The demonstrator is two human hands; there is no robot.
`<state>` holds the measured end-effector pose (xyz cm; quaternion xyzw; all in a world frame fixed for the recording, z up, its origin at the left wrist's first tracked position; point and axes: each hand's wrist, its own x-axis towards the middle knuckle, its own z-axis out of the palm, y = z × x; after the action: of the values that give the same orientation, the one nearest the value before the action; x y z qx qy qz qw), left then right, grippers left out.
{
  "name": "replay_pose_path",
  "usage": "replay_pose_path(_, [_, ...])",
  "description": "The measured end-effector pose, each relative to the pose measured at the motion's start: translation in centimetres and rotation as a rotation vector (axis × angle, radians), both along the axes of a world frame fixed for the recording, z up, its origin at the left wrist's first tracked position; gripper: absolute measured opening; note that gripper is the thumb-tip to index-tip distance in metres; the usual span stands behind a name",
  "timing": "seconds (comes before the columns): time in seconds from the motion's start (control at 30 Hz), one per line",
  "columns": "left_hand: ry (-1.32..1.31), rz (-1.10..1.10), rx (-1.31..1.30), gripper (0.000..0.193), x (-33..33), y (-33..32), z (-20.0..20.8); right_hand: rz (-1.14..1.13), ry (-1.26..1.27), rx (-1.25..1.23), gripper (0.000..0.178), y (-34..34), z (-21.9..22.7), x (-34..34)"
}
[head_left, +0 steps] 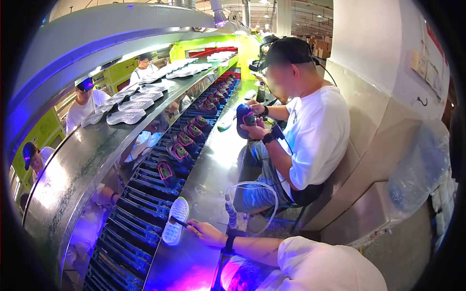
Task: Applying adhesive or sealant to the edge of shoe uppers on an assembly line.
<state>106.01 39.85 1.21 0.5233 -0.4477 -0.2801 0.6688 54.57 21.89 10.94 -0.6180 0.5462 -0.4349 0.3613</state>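
Observation:
My right hand (209, 234), at the end of a bare forearm with a dark wrist strap, reaches in from the lower right. Its fingers are closed round the handle of a small dark brush (179, 221). The brush tip lies over a white shoe sole (175, 228) with a green-edged toe, resting on the metal ledge (208, 194) beside the conveyor. My left hand is outside the picture.
A conveyor of dark bars (141, 201) carries several dark shoe uppers with pink trim (179, 153). Pale soles (127, 116) lie on the raised shelf beyond. A seated co-worker (315, 131) holds a dark shoe upper (246, 120). A clear hose (262, 184) loops nearby.

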Motion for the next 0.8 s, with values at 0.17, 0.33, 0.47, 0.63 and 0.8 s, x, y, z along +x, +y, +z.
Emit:
replay_pose_path(0.17, [0.209, 0.049, -0.036, 0.019, -1.9, 0.2, 1.9, 0.003, 0.020, -0.023, 0.033, 0.1, -0.4, 0.1])
replay_pose_path(0.33, [0.375, 0.022, -0.090, 0.018, -4.1, 1.0, 5.0, 0.022, 0.035, 0.049, 0.035, 0.9, 1.5, 0.0])
replay_pose_path(0.47, [0.323, -0.014, -0.066, 0.017, -4.2, 0.8, 5.0, 0.009, 0.041, -0.005, 0.035, 0.8, 0.6, -0.1])
replay_pose_path(0.63, [0.209, -0.017, -0.049, 0.018, -2.1, 1.2, 2.6, 0.015, 0.031, -0.006, 0.035, 1.0, 1.4, 0.3])
replay_pose_path(0.8, [0.480, -0.062, -0.128, 0.018, -2.2, 1.2, 2.7, 0.012, 0.035, 0.018, 0.033, 0.8, 1.1, -0.1])
